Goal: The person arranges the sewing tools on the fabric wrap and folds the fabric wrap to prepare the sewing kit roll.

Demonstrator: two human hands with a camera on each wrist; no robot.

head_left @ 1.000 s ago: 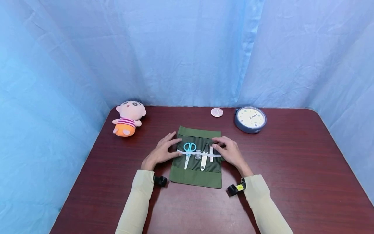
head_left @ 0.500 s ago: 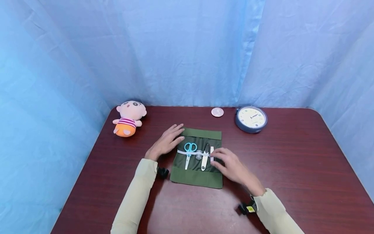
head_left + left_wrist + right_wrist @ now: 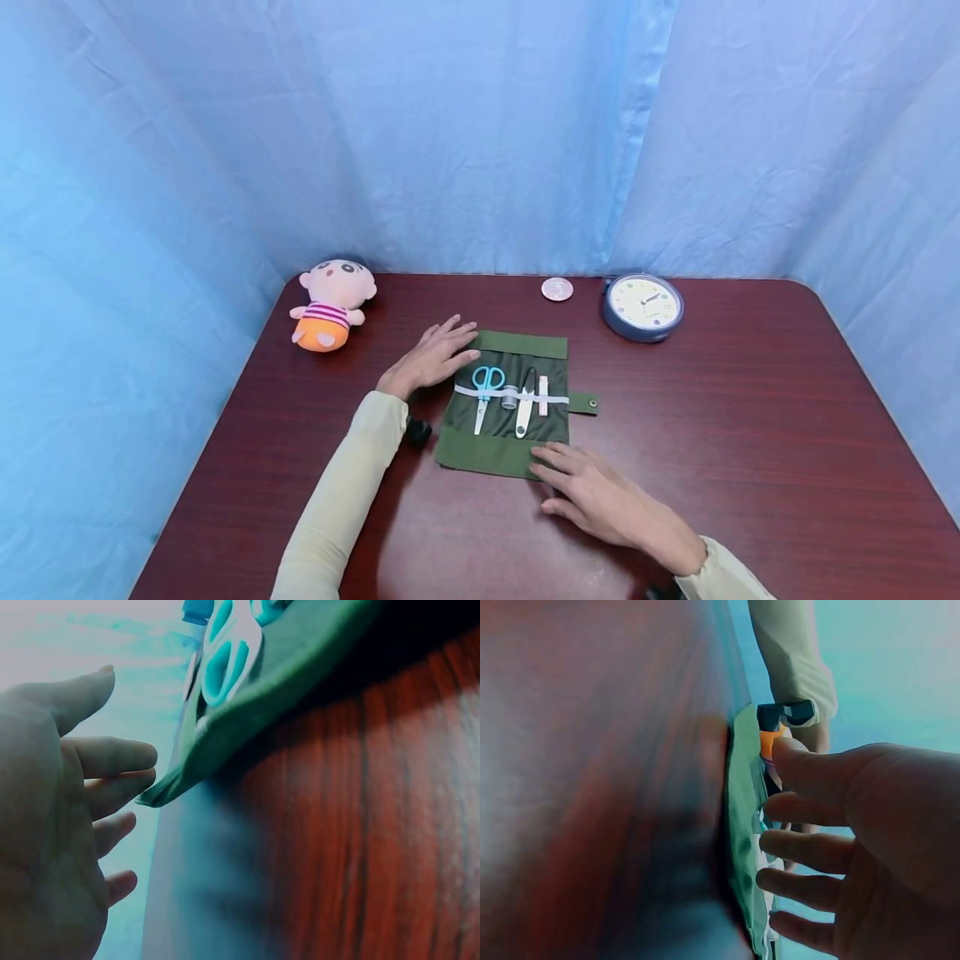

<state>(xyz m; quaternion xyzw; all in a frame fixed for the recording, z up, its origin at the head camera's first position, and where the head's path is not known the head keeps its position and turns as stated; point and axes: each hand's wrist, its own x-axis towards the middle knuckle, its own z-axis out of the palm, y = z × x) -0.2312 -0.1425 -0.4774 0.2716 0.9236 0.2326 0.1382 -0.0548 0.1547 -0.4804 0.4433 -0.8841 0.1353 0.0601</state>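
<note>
A green fabric tool roll [image 3: 480,452] lies unfolded on the table, its snap tab [image 3: 583,403] sticking out to the right. Under its white elastic band sit blue-handled scissors [image 3: 487,379], a grey thread spool [image 3: 509,397], a white cutter-like tool with a black loop [image 3: 524,417] and a slim white-pink stick [image 3: 543,396]. My left hand [image 3: 431,358] is at the roll's upper left corner, fingers extended; in the left wrist view that hand [image 3: 52,810] holds nothing. My right hand [image 3: 592,496] hovers by the lower right corner, fingers loosely spread, also seen empty in the right wrist view.
A plush doll [image 3: 330,307] sits at the table's back left. Along the back edge are a round pinkish disc [image 3: 557,289] and a round clock [image 3: 643,307]. Blue curtains [image 3: 480,133] hang behind the dark red wooden table [image 3: 750,417].
My right hand has moved from the roll's right side down to its lower right corner, uncovering the stick and snap tab. The left hand has slid slightly up toward the upper left corner.
</note>
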